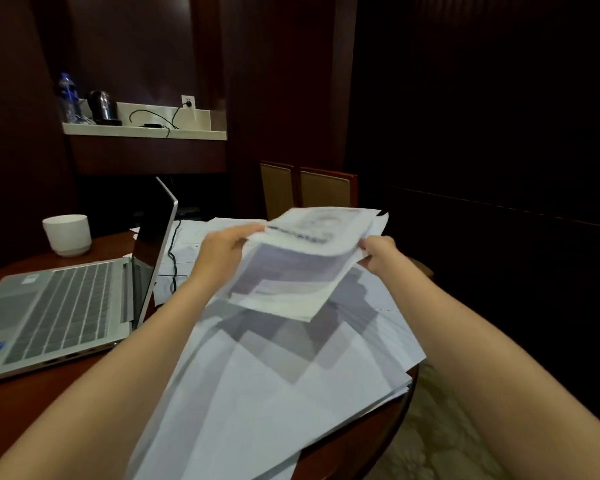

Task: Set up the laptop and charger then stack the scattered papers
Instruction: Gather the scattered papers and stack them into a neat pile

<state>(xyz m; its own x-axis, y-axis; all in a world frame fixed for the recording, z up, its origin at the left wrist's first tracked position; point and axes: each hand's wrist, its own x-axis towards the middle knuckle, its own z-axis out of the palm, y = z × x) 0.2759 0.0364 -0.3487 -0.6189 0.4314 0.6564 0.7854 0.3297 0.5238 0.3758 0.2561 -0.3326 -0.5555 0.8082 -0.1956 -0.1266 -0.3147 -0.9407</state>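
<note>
A silver laptop lies open on the left of the round wooden table, its screen dark. A black charger cable runs down behind the screen. Loose white papers spread across the table's middle and right. Above them I hold a small bundle of printed sheets. My left hand grips its left edge. At the bundle's right edge my right hand pinches it. The picture is blurred by motion.
A white cup stands on the table behind the laptop. Two chair backs rise beyond the table. A wall shelf holds a kettle, a water bottle and a cord plugged into a socket. Patterned carpet lies at the lower right.
</note>
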